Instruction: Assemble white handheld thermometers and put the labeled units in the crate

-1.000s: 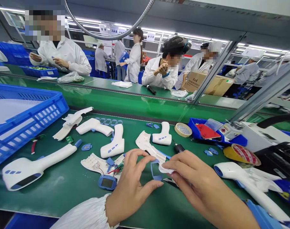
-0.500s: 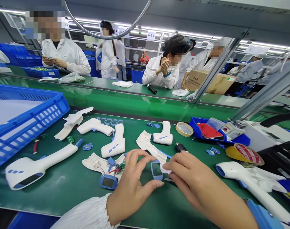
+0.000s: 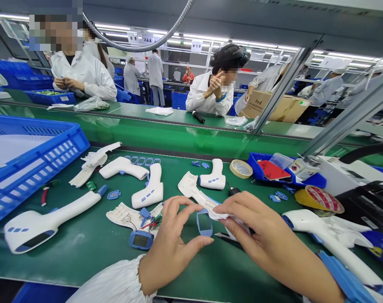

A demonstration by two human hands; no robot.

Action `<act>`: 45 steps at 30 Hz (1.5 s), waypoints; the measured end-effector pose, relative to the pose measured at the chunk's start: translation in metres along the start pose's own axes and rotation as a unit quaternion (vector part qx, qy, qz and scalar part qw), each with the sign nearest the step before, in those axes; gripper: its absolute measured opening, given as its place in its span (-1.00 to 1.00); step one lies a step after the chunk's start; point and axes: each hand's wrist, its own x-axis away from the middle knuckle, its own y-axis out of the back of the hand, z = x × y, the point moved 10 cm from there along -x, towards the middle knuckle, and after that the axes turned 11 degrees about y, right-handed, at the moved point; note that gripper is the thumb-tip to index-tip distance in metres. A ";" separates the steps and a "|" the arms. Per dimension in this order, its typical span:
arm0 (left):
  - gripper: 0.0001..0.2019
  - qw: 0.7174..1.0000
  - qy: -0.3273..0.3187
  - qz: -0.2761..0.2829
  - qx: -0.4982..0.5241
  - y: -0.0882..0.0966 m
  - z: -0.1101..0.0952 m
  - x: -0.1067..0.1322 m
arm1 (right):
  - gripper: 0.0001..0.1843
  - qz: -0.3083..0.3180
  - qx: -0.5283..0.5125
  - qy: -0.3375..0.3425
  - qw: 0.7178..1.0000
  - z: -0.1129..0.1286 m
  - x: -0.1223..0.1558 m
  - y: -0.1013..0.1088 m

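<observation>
The left hand [image 3: 172, 246] pinches a blue frame [image 3: 204, 222] top and bottom between thumb and forefinger, its grip closed on it low over the bench [image 3: 84, 248]. At the frame's 3 o'clock, the right hand [image 3: 260, 235] clamps a white wipe [image 3: 221, 216] against its rim. Half a second ago the wipe sat lower on that edge.

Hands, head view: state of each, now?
Left hand: pinching the blue frame between thumb and forefinger.
Right hand: closed on a white wipe, pressed to the frame.
</observation>
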 end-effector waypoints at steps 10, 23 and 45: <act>-0.65 0.997 -0.048 -0.038 -0.041 0.005 -0.009 0.002 | -0.73 0.089 0.043 0.030 0.995 0.014 -0.001 -0.032; -0.65 0.999 0.004 -0.006 0.033 0.007 0.001 -0.001 | -0.84 0.096 -0.096 -0.111 0.985 -0.021 0.034 -0.011; -0.65 0.998 0.012 0.014 0.053 0.003 -0.001 0.001 | -0.83 0.021 -0.081 -0.132 0.988 -0.033 0.044 0.014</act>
